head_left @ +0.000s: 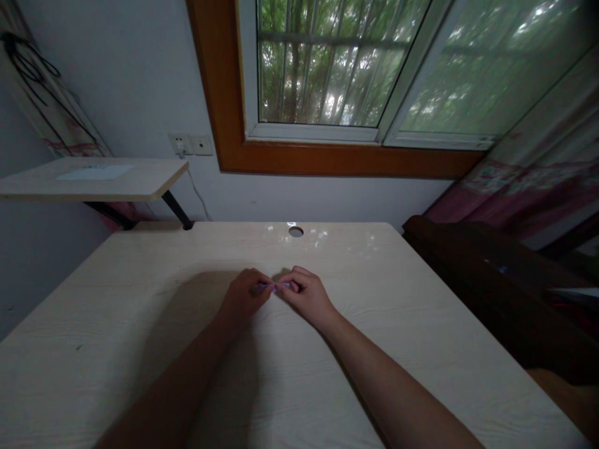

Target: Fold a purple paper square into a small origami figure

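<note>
Both my hands meet over the middle of the pale wooden desk (299, 386), fingertips nearly touching. Between them is a small, thin purple piece (274, 287), perhaps paper or ribbon; its exact kind is too small to make out. My left hand (247, 292) pinches its left end between thumb and fingers. The other end is pinched in my right hand (305, 292). Most of the piece is hidden by the fingers.
A raised shelf (159, 178) with a pale sheet (96, 173) on it stands at the back left on black legs. Near the desk's far edge is a round cable hole (296, 232). Dark wooden furniture (468, 274) adjoins the right side. Behind are a window and wall sockets (191, 144).
</note>
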{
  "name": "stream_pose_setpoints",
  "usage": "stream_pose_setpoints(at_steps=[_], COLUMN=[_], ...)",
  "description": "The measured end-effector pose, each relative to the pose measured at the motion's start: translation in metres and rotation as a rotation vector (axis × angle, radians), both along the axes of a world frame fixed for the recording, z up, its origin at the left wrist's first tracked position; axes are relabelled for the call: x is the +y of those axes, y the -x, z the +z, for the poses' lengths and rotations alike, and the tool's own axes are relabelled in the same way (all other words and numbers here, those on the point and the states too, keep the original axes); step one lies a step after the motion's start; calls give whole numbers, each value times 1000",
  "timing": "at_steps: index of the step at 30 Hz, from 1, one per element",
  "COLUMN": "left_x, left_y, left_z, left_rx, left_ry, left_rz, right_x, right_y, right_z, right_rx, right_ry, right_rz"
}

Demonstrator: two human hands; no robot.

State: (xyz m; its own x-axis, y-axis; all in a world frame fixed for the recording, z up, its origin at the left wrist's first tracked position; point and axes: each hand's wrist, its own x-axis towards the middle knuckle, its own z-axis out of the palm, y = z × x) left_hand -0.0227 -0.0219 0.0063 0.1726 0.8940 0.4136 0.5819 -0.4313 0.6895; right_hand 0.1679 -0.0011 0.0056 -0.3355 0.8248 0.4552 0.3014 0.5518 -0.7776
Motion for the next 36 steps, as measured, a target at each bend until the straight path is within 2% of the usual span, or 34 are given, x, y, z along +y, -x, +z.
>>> stream_pose_setpoints(at_steps=[8, 15, 22, 26, 32, 34, 36], left_x=[-2, 0, -1, -1, 1, 1, 1], left_y=[1, 1, 0, 1, 6, 7, 7], left_z=[2, -2, -2, 0, -1, -1, 0], left_rx=[64, 113, 143, 90, -93, -141, -166], left_ry=[-86, -131, -161, -101, 64, 107, 139], left_rz=[5, -10, -13, 35, 121, 131, 127], right_x=[0, 2, -2, 1, 11, 11, 10], right_y=[0, -1, 0, -1, -10, -11, -10], right_z=[-1, -2, -1, -3, -5, -4, -2], right_rx=[-18, -79, -133, -91, 16, 47, 62], right_ry=[-27, -187, -248, -239, -112, -66, -35], right_rz=[-7, -57, -46, -112, -327, -333, -263])
